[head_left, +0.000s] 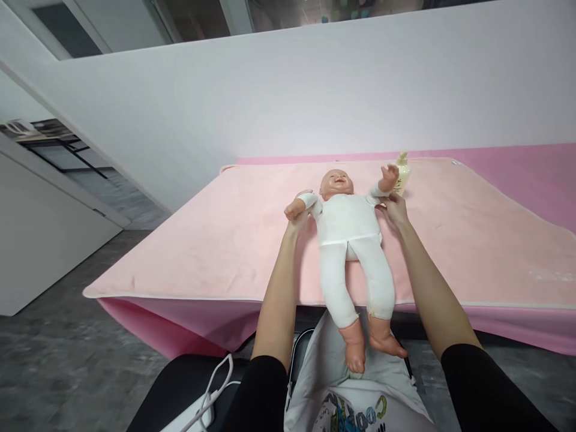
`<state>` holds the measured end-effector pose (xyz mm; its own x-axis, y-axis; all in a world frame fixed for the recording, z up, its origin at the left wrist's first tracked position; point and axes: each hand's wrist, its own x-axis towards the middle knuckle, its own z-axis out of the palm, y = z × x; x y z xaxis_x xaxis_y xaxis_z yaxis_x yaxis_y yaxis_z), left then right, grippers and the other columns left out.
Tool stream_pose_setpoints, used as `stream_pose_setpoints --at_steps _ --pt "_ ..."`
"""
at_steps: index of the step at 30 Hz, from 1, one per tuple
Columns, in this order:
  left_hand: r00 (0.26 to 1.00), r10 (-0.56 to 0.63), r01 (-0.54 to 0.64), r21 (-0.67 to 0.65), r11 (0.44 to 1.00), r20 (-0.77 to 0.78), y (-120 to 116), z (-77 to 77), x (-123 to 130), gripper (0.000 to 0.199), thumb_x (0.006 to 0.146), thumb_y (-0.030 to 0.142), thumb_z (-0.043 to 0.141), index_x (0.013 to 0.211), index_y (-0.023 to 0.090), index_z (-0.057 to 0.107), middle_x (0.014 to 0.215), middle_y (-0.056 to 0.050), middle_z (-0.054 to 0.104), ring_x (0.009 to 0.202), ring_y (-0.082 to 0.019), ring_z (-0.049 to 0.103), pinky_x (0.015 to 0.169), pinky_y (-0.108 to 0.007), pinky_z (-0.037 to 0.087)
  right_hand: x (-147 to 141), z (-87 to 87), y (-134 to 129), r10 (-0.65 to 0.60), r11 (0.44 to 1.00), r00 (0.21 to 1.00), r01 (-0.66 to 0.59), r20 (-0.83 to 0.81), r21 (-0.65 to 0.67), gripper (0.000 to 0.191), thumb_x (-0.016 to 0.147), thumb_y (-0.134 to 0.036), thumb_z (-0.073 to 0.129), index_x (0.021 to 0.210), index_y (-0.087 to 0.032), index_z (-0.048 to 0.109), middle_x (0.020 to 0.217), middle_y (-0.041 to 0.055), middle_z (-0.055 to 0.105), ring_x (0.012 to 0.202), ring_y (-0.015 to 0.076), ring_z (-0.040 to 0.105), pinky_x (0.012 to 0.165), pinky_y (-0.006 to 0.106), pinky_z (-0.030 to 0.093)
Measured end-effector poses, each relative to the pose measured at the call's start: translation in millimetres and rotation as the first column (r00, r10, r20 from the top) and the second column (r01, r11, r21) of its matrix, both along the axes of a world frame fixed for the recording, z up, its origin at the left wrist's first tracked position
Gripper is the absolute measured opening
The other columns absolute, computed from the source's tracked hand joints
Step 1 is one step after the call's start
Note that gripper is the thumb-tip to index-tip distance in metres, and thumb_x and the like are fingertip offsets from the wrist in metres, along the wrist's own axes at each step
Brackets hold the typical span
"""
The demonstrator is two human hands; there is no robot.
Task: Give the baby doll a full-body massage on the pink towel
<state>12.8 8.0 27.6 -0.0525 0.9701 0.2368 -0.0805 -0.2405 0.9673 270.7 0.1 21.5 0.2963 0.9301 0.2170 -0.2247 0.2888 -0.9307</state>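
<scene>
A baby doll (351, 219) with a white cloth body lies face up on a pale pink blanket (202, 240), its feet hanging past the front edge. My left hand (299, 217) is at the doll's arm on the left of the view, its fingers partly hidden behind that arm. On the other side, my right hand (394, 209) has its fingers closed on the white cloth at the doll's upper arm. Both of the doll's arms are raised outward.
A pale yellow pump bottle (402, 174) stands behind my right hand. Darker pink cloth (517, 174) lies under the blanket. A white wall rises behind the table. At the lower left are a black seat (180, 384) and a white cable (216, 390).
</scene>
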Motion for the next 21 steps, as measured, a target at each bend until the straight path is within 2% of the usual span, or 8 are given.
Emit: stream_pose_setpoints --at_steps 2,4,7,10,13,16,19,21 --pt "0.997 -0.071 0.071 0.0 0.997 -0.019 -3.2 3.1 -1.7 0.039 0.062 0.02 0.06 0.101 0.02 0.061 0.109 -0.007 0.062 0.094 -0.018 0.056 0.078 -0.028 0.046 3.1 -1.5 -0.7 0.056 0.998 0.998 -0.055 -0.036 0.031 0.018 0.055 -0.023 0.06 0.072 -0.018 0.063 0.091 0.0013 0.061 0.083 0.0132 0.057 0.071 0.026 0.05" --pt "0.976 -0.196 0.195 -0.027 0.98 -0.091 -5.4 3.4 -6.0 0.035 0.06 0.02 0.062 0.095 0.018 0.065 0.103 -0.009 0.065 0.092 -0.02 0.058 0.077 -0.031 0.047 6.2 -5.3 -1.9 0.07 0.997 0.997 -0.07 -0.015 0.01 0.01 0.055 -0.019 0.057 0.064 -0.017 0.062 0.096 0.0025 0.061 0.09 0.0147 0.057 0.074 0.026 0.05" --pt "0.883 -0.425 0.412 -0.105 0.905 -0.199 -8.0 3.1 -14.0 0.029 0.055 0.018 0.063 0.082 0.015 0.07 0.091 -0.01 0.069 0.089 -0.023 0.061 0.076 -0.032 0.047 11.0 -10.9 -2.4 0.086 0.987 0.996 -0.081 0.034 -0.136 0.007 0.054 -0.016 0.054 0.059 -0.015 0.059 0.098 0.0049 0.062 0.089 0.0168 0.057 0.068 0.027 0.052" --pt "0.829 -0.517 0.494 -0.152 0.856 -0.214 -10.9 5.4 -18.2 0.031 0.053 0.015 0.062 0.083 0.015 0.072 0.09 -0.009 0.069 0.094 -0.023 0.06 0.081 -0.031 0.045 14.2 -11.7 -1.9 0.106 0.963 0.994 -0.105 -0.008 -0.25 0.011 0.055 -0.015 0.053 0.063 -0.015 0.061 0.099 0.0056 0.062 0.086 0.0174 0.058 0.064 0.027 0.052" --pt "0.871 -0.455 0.433 -0.151 0.889 -0.183 -11.6 6.7 -15.8 0.035 0.055 0.018 0.063 0.09 0.015 0.07 0.091 -0.008 0.069 0.091 -0.021 0.06 0.076 -0.029 0.046 13.8 -8.6 -3.4 0.144 0.968 0.986 -0.157 -0.077 -0.193 0.016 0.054 -0.013 0.057 0.069 -0.016 0.063 0.091 0.0035 0.064 0.085 0.0156 0.059 0.07 0.027 0.052" --pt "0.952 -0.277 0.265 -0.098 0.959 -0.128 -7.2 3.3 -9.6 0.035 0.056 0.025 0.067 0.09 0.014 0.067 0.081 -0.004 0.067 0.074 -0.017 0.059 0.063 -0.025 0.045 9.2 -5.4 -5.6 0.213 0.97 0.973 -0.222 -0.091 -0.1 0.028 0.053 -0.012 0.064 0.08 -0.019 0.064 0.088 0.0015 0.064 0.084 0.0143 0.06 0.075 0.028 0.05" --pt "0.992 -0.098 0.095 -0.043 0.995 -0.075 -0.6 -2.7 -4.1 0.031 0.061 0.037 0.066 0.081 0.013 0.064 0.074 -0.002 0.063 0.064 -0.012 0.054 0.059 -0.024 0.041 2.6 -5.3 -4.3 0.153 0.985 0.985 -0.158 -0.084 -0.062 0.026 0.057 -0.02 0.066 0.083 -0.02 0.063 0.087 0.0003 0.064 0.079 0.0118 0.059 0.072 0.026 0.049" --pt "0.993 0.0 -0.005 -0.046 0.999 -0.119 2.1 -6.5 -1.5 0.03 0.065 0.042 0.063 0.071 0.013 0.062 0.066 -0.001 0.058 0.059 -0.01 0.05 0.056 -0.023 0.037 -1.0 -7.0 -1.8 0.081 0.993 0.992 -0.089 -0.099 -0.081 0.024 0.059 -0.027 0.067 0.081 -0.018 0.062 0.081 -0.0004 0.063 0.071 0.0098 0.058 0.065 0.023 0.048"
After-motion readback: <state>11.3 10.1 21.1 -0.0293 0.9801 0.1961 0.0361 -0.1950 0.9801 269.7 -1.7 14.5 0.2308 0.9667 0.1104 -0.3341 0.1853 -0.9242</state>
